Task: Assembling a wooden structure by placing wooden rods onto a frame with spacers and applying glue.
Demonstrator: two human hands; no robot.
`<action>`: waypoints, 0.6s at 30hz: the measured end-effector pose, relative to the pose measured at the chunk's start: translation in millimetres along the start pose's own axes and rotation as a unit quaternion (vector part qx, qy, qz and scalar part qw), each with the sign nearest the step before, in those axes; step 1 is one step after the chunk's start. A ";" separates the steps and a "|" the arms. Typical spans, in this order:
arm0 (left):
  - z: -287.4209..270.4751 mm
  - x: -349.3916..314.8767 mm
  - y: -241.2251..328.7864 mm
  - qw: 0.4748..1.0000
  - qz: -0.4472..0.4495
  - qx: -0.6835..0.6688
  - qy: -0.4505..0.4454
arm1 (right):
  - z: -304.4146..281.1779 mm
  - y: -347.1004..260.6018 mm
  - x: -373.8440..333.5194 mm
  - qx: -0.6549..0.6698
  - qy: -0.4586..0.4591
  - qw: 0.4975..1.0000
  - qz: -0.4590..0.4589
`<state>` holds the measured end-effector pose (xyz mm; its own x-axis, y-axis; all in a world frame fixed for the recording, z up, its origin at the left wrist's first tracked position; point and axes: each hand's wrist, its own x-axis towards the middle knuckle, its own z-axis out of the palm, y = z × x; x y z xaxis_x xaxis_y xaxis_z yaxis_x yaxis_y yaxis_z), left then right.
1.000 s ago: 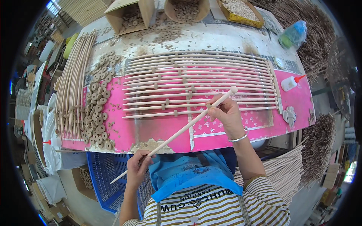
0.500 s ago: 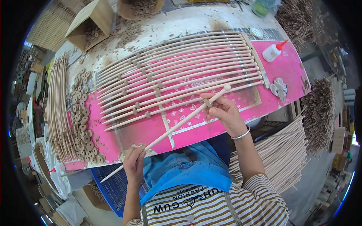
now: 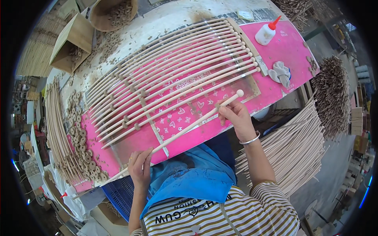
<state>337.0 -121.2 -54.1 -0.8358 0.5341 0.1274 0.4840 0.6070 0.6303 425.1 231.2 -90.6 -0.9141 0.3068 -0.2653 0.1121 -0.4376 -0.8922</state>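
A pale wooden rod [image 3: 189, 128] with a round ball at one end and a pointed other end slants across in front of me. My left hand [image 3: 139, 167] wraps round it toward the point. With thumb and fingers my right hand [image 3: 238, 118] grips it just below the ball, where a small brown wooden ring [image 3: 217, 106] sits partly hidden by the fingertips. Beyond lies a row of similar ball-ended rods [image 3: 177, 78], several with brown rings on them, their ball ends lined up along a wooden strip [image 3: 244, 37].
Loose rings [image 3: 80, 137] lie heaped at the table's left beside a bundle of rods [image 3: 57, 129]. Farther back are a wooden box [image 3: 75, 39] and a round bowl [image 3: 96, 17]. A white glue bottle [image 3: 265, 34] and pale gloves [image 3: 280, 74] rest at right. More rods [image 3: 291, 145] are stacked below.
The table and its things have shifted left and up in view. My right fingers have closed in round the rod near its ring. Both hands still hold the rod, now slightly flatter.
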 end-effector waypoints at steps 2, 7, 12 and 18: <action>4.1 2.5 1.1 1.000 0.005 0.002 -0.005 | -8.5 2.7 -3.1 -0.031 0.016 0.999 0.013; 17.8 14.2 5.2 1.000 -0.006 -0.017 -0.010 | -19.1 0.8 -8.6 0.026 0.037 0.999 -0.007; 30.2 24.6 11.2 0.999 0.019 -0.035 -0.015 | -25.4 -9.3 -11.5 0.015 0.084 0.996 0.005; 42.9 38.1 22.1 0.999 0.043 -0.023 -0.017 | -38.3 -13.0 -5.2 -0.042 0.126 0.991 -0.025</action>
<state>327.0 -62.1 -68.2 -0.7817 0.6035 0.1571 0.5408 0.5306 0.6527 443.3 267.7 -91.6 -0.7945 0.5314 -0.2941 0.1120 -0.3477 -0.9309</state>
